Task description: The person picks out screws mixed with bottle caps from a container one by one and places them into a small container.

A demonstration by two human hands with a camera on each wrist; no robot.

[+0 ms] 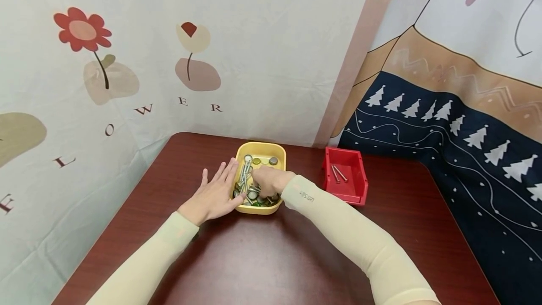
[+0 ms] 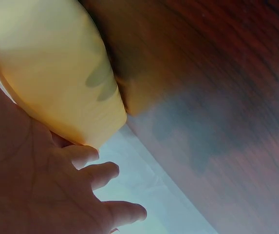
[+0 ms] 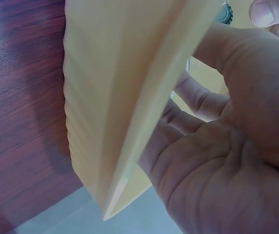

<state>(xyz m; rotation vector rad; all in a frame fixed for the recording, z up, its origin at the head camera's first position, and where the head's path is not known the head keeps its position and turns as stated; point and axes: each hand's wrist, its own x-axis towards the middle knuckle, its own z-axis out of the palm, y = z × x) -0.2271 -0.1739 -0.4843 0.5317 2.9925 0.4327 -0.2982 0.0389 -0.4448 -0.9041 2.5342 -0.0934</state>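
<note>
A yellow bin stands near the table's back edge, holding several long metal screws and bottle caps. Against its left side rests my left hand, fingers spread, thumb over the near-left rim. The left wrist view has that palm beside the bin's outer wall. My right hand reaches down into the bin among the caps and screws. In the right wrist view, the bin wall partly covers this hand's bent fingers; I cannot tell whether they hold anything. A green cap shows beyond them.
To the right of the yellow bin sits a red bin with two screws lying in it. The dark red-brown table extends toward me. Printed cloths hang behind it and along the right side.
</note>
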